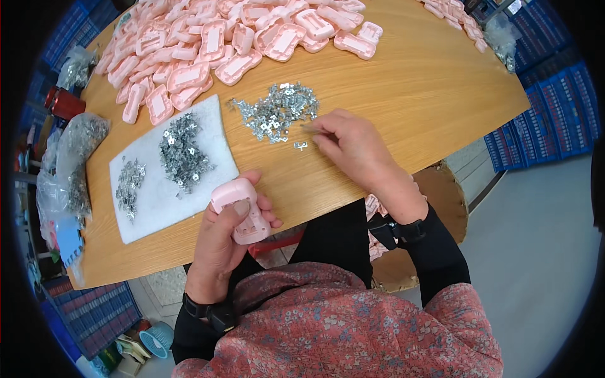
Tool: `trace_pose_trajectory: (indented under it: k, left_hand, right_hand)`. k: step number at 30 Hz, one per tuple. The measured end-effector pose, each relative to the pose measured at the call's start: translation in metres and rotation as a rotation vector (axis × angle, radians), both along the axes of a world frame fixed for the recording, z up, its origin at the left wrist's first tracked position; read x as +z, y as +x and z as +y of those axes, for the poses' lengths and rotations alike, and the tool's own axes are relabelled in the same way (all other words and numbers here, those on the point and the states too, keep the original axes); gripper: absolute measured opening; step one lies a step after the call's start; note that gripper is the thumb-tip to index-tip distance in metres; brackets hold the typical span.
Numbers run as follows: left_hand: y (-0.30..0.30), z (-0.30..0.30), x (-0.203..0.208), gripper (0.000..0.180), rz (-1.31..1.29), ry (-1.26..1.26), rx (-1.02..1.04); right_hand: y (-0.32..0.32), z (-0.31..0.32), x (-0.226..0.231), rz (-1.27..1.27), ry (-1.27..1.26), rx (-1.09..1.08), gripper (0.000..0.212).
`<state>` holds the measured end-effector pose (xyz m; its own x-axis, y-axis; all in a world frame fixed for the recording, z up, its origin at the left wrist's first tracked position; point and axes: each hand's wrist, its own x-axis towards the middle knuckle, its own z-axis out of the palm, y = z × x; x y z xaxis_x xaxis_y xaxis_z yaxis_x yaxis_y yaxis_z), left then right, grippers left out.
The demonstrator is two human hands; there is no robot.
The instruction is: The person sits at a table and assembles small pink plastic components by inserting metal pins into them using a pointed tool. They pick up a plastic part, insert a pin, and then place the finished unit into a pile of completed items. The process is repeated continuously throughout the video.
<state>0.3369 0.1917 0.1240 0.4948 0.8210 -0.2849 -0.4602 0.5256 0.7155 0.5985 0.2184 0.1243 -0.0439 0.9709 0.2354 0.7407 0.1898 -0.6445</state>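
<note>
My left hand (224, 236) is wrapped round a pink plastic casing (252, 228) at the table's near edge, with the thumb lying over its face. Small recesses show in the casing's lower part. Over the table, my right hand (353, 143) has its thumb and forefinger pinched together on a small, thin piece that I cannot make out. Just left of those fingertips lies a heap of small silvery metal contact pieces (277, 113). One loose metal piece (300, 146) sits slightly apart, below the fingertips.
A white foam mat (142, 223) at the left bears two heaps of metal parts (183, 151). Many pink casings (189, 75) are piled across the table's far side. Clear bags of parts (79, 157) and a red container (64, 103) line the left edge. Blue crates (548, 116) stand right.
</note>
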Motion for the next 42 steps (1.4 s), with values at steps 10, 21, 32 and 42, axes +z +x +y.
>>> trace_pose_trajectory:
  k: [10,21,32,42]
  left_hand:
    - [-0.002,0.005,-0.01,0.045,-0.049,-0.024,-0.023]
    - [-0.005,0.008,-0.016,0.046,-0.087,0.003,-0.066]
    - [-0.006,0.008,-0.018,0.045,-0.085,0.013,-0.082]
    - [-0.004,0.009,-0.016,0.046,-0.079,0.007,-0.084]
  right_hand:
    - [0.009,0.024,-0.002,-0.086,0.045,-0.038,0.017]
    - [0.031,0.042,0.01,-0.126,-0.049,-0.048,0.02]
    - [0.02,0.068,0.011,-0.109,-0.101,0.089,0.022]
    - [0.042,0.061,0.007,-0.22,-0.03,0.096,0.015]
